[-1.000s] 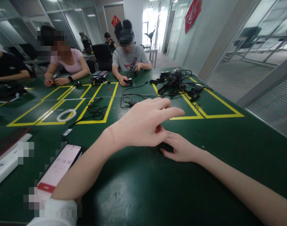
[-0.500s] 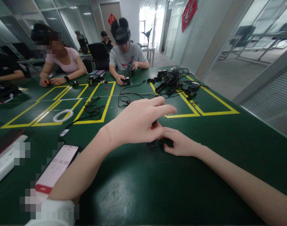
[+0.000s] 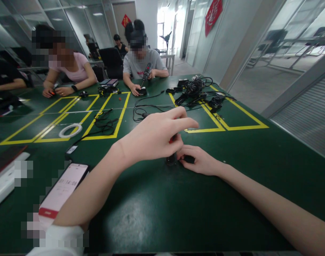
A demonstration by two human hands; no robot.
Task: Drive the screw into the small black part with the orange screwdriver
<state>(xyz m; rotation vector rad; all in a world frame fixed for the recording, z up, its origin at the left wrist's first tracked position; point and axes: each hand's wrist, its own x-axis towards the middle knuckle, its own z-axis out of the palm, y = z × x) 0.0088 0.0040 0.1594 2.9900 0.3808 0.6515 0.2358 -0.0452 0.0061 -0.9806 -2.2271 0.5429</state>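
Note:
My left hand [image 3: 158, 135] reaches in from the left over the green table. Its thumb and curled fingers close around a black and red object [image 3: 171, 159], while the index finger sticks out to the right. Most of this object is hidden behind the hand; a bit of red shows between the fingers and a dark lower end shows below them, near the tabletop. Low beside that end rests my right hand [image 3: 201, 161], its thumb and fingertips drawn together against it. Whatever the right fingertips pinch is too dark and covered to name.
A phone [image 3: 63, 190] and a white power strip [image 3: 7, 186] lie at the left. Farther off are a white ring [image 3: 70, 130], loose black cables [image 3: 106, 121], a cable pile [image 3: 195, 89] and yellow tape rectangles [image 3: 246, 127]. Across the table, a person [image 3: 145, 64] holds a power screwdriver [image 3: 146, 73].
My right hand has shifted slightly left, closer to the dark lower end of the object, more of which now shows. My left hand keeps nearly the same pose.

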